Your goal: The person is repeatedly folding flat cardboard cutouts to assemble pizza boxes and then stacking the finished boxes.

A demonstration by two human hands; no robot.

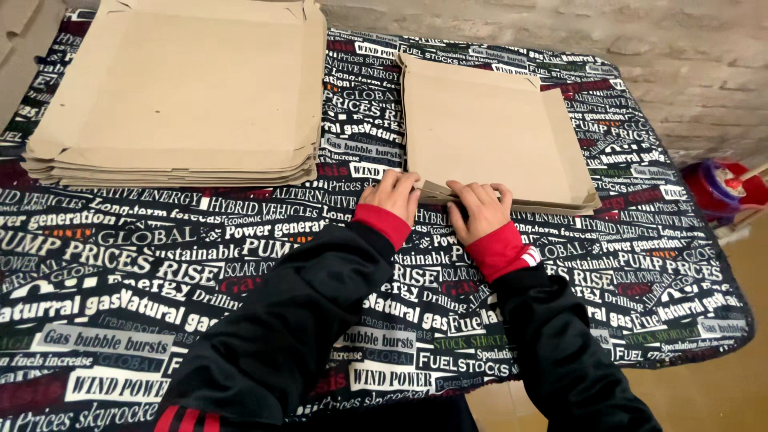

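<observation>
A flat brown cardboard box blank lies on the printed tablecloth, right of centre. My left hand presses on its near left corner, fingers curled over the edge. My right hand rests beside it on the near edge, fingers bent down onto the folded flap. Both arms wear black sleeves with red cuffs. Whether the fingers grip the flap or only press it I cannot tell.
A tall stack of larger flat cardboard blanks fills the far left of the table. A brick wall runs behind. A red and purple mop bucket stands on the floor at the right.
</observation>
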